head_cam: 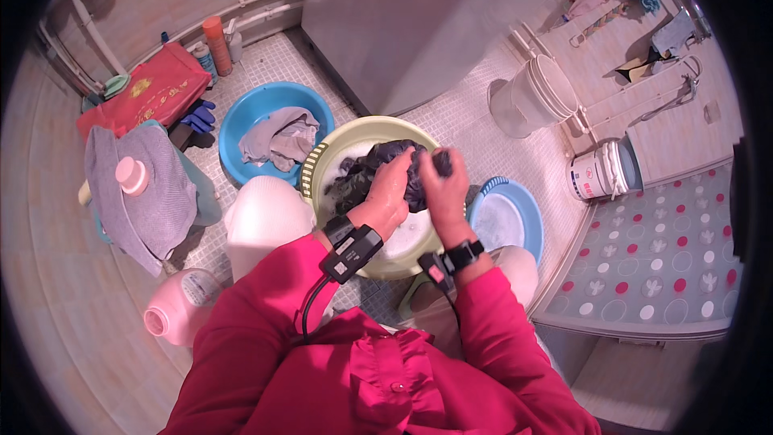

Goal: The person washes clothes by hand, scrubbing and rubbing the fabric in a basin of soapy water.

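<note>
A wet dark garment [356, 184] lies bunched over a yellow-green plastic basin [379, 269] with suds in it. Both hands grip the cloth above the basin. My left hand [389, 190] holds the middle of the bundle, its fingers partly hidden by the fabric. Close beside it on the right, my right hand [444, 190] is closed around another bunched part of the same cloth. To the left, a blue basin [226, 133] holds a wet greyish garment [287, 133]. A smaller light-blue basin [534, 223] with sudsy water stands at the right.
A pink plastic bottle [187, 308] lies at lower left, below a container draped with a grey cloth [157, 205]. A red bag [151, 93], blue gloves [199, 116] and an orange spray can [217, 45] are farther back. White buckets [531, 96] stand at right, near a grey panel [374, 24].
</note>
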`<state>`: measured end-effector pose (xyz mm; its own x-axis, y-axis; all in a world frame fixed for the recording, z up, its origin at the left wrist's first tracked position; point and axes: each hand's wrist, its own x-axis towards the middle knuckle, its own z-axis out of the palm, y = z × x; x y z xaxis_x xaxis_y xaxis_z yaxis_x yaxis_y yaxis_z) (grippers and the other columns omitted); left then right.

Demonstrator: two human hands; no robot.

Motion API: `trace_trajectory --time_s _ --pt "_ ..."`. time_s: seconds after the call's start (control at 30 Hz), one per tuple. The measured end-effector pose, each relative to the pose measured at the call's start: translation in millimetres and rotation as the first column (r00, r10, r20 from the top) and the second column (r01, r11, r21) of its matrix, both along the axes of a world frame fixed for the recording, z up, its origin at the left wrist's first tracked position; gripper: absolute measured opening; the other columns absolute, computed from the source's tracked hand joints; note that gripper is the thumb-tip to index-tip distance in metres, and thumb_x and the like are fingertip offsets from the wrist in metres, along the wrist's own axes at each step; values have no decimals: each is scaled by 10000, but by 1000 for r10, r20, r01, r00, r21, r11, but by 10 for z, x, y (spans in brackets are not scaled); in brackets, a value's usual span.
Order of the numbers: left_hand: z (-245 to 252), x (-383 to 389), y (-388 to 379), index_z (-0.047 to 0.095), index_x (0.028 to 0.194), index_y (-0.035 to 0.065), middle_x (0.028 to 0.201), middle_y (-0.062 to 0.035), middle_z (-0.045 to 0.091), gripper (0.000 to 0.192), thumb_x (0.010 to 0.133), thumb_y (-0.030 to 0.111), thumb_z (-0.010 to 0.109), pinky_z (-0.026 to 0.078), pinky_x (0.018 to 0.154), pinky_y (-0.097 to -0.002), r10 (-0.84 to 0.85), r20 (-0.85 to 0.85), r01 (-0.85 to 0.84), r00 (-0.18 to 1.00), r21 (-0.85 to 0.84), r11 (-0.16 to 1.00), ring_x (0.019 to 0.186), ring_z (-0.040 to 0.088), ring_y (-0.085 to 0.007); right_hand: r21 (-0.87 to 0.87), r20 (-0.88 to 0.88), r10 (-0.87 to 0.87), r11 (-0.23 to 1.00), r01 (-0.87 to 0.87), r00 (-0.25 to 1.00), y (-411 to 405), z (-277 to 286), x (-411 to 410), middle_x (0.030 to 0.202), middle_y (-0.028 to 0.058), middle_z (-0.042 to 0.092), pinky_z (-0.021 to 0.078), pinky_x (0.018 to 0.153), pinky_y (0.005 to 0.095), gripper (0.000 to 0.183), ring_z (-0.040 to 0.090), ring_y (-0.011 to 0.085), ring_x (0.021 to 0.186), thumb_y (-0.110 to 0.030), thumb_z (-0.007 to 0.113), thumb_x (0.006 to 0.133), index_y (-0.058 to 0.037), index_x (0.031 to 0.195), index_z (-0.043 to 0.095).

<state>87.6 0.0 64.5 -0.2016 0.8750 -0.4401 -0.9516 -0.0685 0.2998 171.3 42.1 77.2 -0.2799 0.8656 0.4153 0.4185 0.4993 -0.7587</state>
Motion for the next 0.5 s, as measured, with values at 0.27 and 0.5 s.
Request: trace_trajectory --time_s 0.27,0.5 --pt "-260 -430 -122 610 933 68 817 -14 609 225 930 289 568 493 659 -298 -141 -92 154 986 153 976 697 580 -135 312 90 296 898 -309 951 -590 272 -211 781 141 569 462 703 344 230 577 248 739 -170 703 790 5 853 568" --pt "51 -4 -13 621 957 42 879 -30 629 232 928 268 575 493 668 -290 13 -39 -14 999 -17 1000 757 601 -125 -200 -41 -45 979 35 998 103 59 -43 798 164 593 461 679 366 257 579 278 723 -195 664 838 32 895 560"
